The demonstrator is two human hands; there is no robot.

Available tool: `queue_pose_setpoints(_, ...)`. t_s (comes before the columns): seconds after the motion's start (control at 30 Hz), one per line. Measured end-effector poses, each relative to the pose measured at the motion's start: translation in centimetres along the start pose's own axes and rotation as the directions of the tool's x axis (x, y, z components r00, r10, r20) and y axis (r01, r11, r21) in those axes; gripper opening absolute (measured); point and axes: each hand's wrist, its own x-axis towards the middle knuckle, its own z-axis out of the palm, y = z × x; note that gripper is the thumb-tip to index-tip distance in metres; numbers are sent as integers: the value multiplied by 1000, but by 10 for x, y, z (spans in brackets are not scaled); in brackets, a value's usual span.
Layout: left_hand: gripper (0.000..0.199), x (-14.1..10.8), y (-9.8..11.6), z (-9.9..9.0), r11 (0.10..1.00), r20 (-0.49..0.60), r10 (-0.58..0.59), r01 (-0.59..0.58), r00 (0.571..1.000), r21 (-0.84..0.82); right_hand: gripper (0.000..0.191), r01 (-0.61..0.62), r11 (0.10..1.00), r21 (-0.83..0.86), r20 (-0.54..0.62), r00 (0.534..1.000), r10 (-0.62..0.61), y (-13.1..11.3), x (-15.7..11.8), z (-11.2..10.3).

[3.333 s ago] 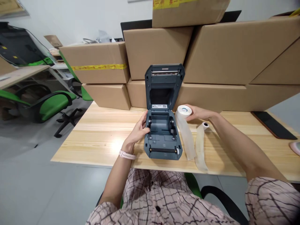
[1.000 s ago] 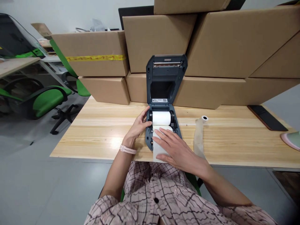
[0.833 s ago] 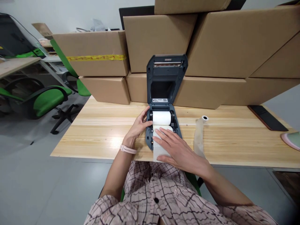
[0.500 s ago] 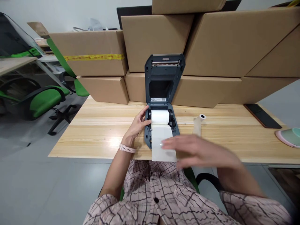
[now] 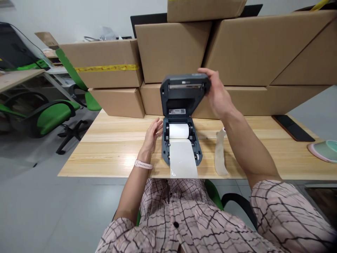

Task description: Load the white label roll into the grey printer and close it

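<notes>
A dark grey label printer (image 5: 165, 151) stands on the wooden table with its lid (image 5: 184, 94) raised partway. Inside lies a white label roll (image 5: 179, 131), and its label strip (image 5: 183, 160) runs forward over the printer's front to the table edge. My right hand (image 5: 219, 96) grips the upper right corner of the lid; some of its fingers are hidden behind it. Beside the printer's left wall rests my left hand (image 5: 151, 137), fingers stretched out and apart, holding nothing. Right of the printer, a curled backing strip (image 5: 220, 156) trails from a small roll, partly covered by my right forearm.
Stacked cardboard boxes (image 5: 172, 52) stand close behind the printer. A dark phone (image 5: 292, 128) and a green and pink object (image 5: 326, 150) lie at the table's right. Green office chairs (image 5: 52, 116) are on the left. The table's front edge is near my lap.
My right hand has moved from above the label strip up to the lid and taken hold of it. The lid has tilted forward. My left hand's fingers have come off the printer's side.
</notes>
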Motion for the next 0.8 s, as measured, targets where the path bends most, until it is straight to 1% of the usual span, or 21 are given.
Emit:
queue_pose_setpoints(0.07, 74, -1, 2, 0, 999, -64, 54, -55, 996, -3, 70, -14, 997, 80, -81, 997, 20, -18, -39, -2)
queue_pose_setpoints(0.1, 72, -4, 5, 1, 994, -108, 113, -113, 988, 7, 70, -5, 996, 91, -83, 996, 13, -27, -61, -3)
queue_pose_setpoints(0.13, 67, -11, 8, 3, 981, -153, 192, -190, 970, 28, 68, 7, 996, 90, -49, 999, -3, -35, -84, -2)
queue_pose_setpoints(0.17, 60, -20, 12, 6, 959, -192, 284, -276, 939, 64, 64, 28, 997, 75, 4, 1000, -29, -42, -106, 0)
queue_pose_setpoints(0.2, 52, -31, 15, 10, 925, -215, 379, -362, 900, 112, 58, 42, 999, 29, 70, 997, -44, -47, -127, 3)
queue_pose_setpoints(0.23, 46, -44, 19, 16, 890, -213, 453, -426, 865, 162, 55, 66, 997, -32, 128, 990, -61, -49, -145, 8)
queue_pose_setpoints(0.27, 42, -58, 21, 21, 859, -188, 502, -463, 844, 218, 51, 100, 991, -93, 170, 982, -83, -50, -161, 14)
queue_pose_setpoints(0.3, 41, -70, 23, 26, 836, -148, 521, -469, 841, 284, 48, 138, 979, -151, 185, 977, -109, -49, -175, 21)
queue_pose_setpoints(0.33, 44, -82, 23, 31, 817, -112, 515, -448, 850, 364, 47, 176, 965, -195, 175, 974, -142, -47, -185, 29)
queue_pose_setpoints(0.37, 52, -91, 21, 36, 813, -89, 486, -413, 869, 410, 47, 205, 953, -225, 150, 973, -174, -44, -193, 37)
queue_pose_setpoints(0.43, 68, -101, 14, 41, 850, -85, 385, -317, 919, 420, 48, 231, 939, -254, 75, 973, -219, -38, -203, 51)
queue_pose_setpoints(0.47, 74, -104, 9, 42, 880, -102, 335, -272, 937, 388, 48, 229, 938, -261, 42, 973, -226, -35, -206, 57)
queue_pose_setpoints(0.53, 80, -106, -2, 43, 929, -139, 261, -209, 955, 306, 48, 214, 939, -269, 2, 975, -221, -32, -211, 66)
queue_pose_setpoints(0.6, 83, -106, -11, 42, 950, -162, 229, -184, 960, 253, 47, 201, 940, -275, -18, 977, -214, -31, -214, 71)
queue_pose_setpoints(0.67, 83, -105, -18, 43, 956, -165, 226, -187, 960, 225, 47, 193, 943, -271, -18, 978, -206, -30, -217, 74)
queue_pose_setpoints(0.73, 82, -103, -22, 46, 948, -163, 267, -227, 950, 224, 46, 195, 943, -268, -25, 978, -209, -29, -218, 76)
queue_pose_setpoints(0.8, 80, -101, -24, 50, 925, -162, 337, -294, 927, 240, 45, 204, 938, -280, -50, 973, -227, -27, -217, 78)
